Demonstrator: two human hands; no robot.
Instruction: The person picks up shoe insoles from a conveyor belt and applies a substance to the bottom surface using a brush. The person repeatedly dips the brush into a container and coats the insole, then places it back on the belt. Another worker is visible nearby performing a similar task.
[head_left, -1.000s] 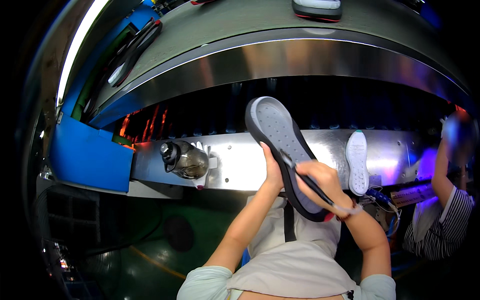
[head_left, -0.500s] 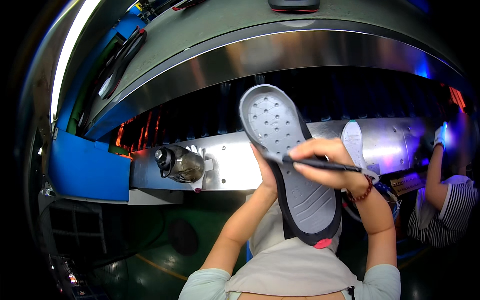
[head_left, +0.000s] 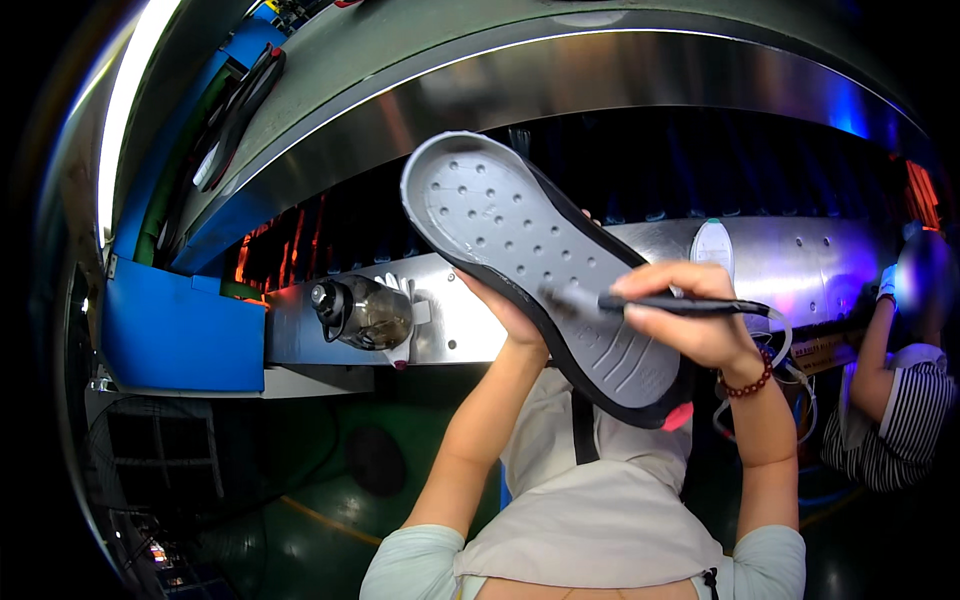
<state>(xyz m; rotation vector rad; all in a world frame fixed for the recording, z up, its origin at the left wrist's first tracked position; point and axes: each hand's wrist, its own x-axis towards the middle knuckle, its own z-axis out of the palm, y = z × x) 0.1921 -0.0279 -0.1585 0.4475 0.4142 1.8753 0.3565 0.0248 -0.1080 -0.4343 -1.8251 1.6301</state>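
Observation:
My left hand [head_left: 508,308] is closed on a shoe sole [head_left: 520,235], gripping its left side, with most fingers hidden beneath it. The sole is tilted, its wide dimpled end up and to the left. Its inner face is grey, its side wall black, and a pinkish-red patch marks the lower end. In my right hand [head_left: 700,335] is a black-handled brush [head_left: 735,306], held like a pen, with a pale tube running from its back end. The blurred bristles are over the middle of the grey face; I cannot tell whether they touch.
A dark clear water bottle [head_left: 365,312] lies on the metal ledge [head_left: 435,310], beside pale gloves [head_left: 402,350]. Another pale sole [head_left: 713,248] rests right of mine. Ahead runs a green conveyor belt [head_left: 400,55] carrying dark soles [head_left: 235,120]. A co-worker in a striped top [head_left: 910,420] is at the right.
The sole has turned counterclockwise, its upper end swinging left and its lower end rising. The brush has moved slightly right, its bristles now showing. The view has shifted slightly.

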